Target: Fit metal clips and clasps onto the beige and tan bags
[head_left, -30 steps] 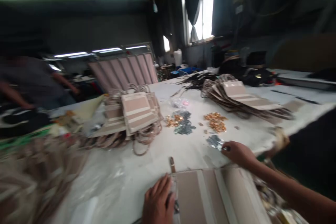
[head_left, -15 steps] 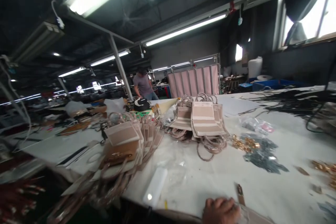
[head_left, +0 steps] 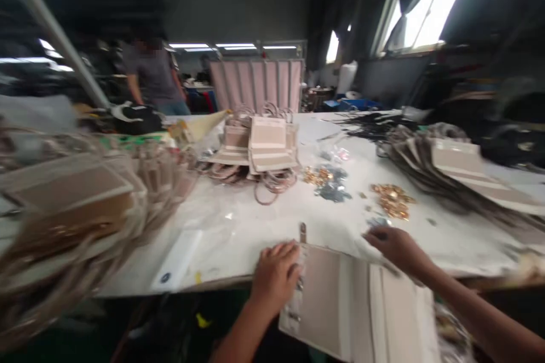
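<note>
Head view: I see white counter (head_left: 238, 229), dim room (head_left: 238, 17), bright window (head_left: 445, 3). Left hand (head_left: 277, 272) half-curled on edge of beige panel (head_left: 321, 295) overhanging counter's front; right hand (head_left: 395, 247), back in frame, bunched beside silver pieces (head_left: 378, 221); holds unclear.

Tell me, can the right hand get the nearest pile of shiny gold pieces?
Probably yes: the right hand is just this side of that shiny gold pile on the white table, and nothing seems to cover it. It's too blurred to tell whether that hand holds something.
</note>
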Demonstrator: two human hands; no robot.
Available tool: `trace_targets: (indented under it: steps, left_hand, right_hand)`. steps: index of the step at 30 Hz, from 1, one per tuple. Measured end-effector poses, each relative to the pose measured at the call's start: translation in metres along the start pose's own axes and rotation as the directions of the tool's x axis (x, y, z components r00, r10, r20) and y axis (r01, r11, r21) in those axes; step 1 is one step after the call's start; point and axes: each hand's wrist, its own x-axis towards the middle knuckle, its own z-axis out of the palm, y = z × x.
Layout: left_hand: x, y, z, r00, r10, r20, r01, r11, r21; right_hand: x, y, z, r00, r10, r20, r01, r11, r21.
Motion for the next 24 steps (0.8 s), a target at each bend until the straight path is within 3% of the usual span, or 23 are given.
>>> trace_targets:
  steps: [3,8,11,18,24]
  left_hand:
    - [0.015,-0.009,0.008,0.999,0.019,0.034,-0.021,0.998,0.062]
    - [0.016,-0.013,0.014,0.999,0.029,0.029,-0.031,0.996,0.087]
    - [0.018,-0.012,0.012,1.000,0.015,0.026,-0.016,0.998,0.068]
    - [0.007,0.001,-0.001,0.998,-0.061,0.031,0.062,0.998,-0.033]
    - [0.005,-0.020,0.015,0.999,-0.053,-0.001,0.053,0.996,-0.065]
  right_hand:
    - [-0.004,-0.008,0.016,0.976,0.007,0.217,-0.030,0.995,0.099]
    - [0.020,-0.054,0.071,0.905,-0.160,0.395,0.073,0.971,0.226]
    - [0.027,-0.060,0.086,0.880,-0.197,0.432,0.103,0.967,0.231]
    - [0.021,-0.068,0.095,0.872,-0.218,0.438,0.132,0.967,0.218]
    - [0.021,-0.066,0.103,0.836,-0.287,0.468,0.136,0.934,0.329]
